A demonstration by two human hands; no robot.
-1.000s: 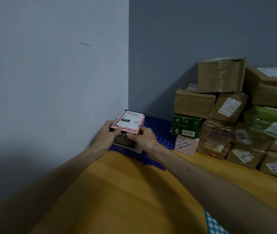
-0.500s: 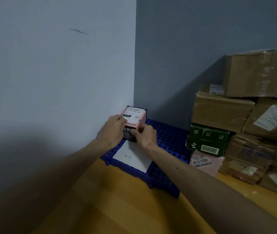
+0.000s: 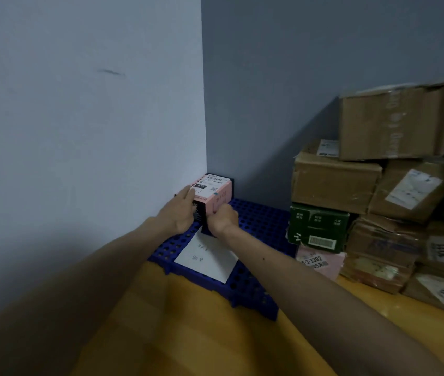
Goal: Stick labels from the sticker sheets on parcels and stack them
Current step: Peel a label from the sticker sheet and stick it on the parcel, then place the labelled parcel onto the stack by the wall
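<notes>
A small pink and black parcel (image 3: 215,194) with a white label on top stands in the wall corner on the blue plastic pallet (image 3: 253,291). My left hand (image 3: 181,213) lies against its left side with fingers stretched over the top edge. My right hand (image 3: 222,218) grips its front right side with curled fingers. A white sheet (image 3: 207,259) lies flat on the pallet just in front of the parcel.
A pile of brown cardboard parcels (image 3: 394,123) with a green box (image 3: 315,226) and a pink box (image 3: 321,263) fills the right side against the back wall. The grey walls (image 3: 80,131) meet in the corner. The floor (image 3: 188,335) is yellow wood.
Both hands have carried the pink parcel away from me and down into the corner, onto the pallet. The view has moved closer to the corner.
</notes>
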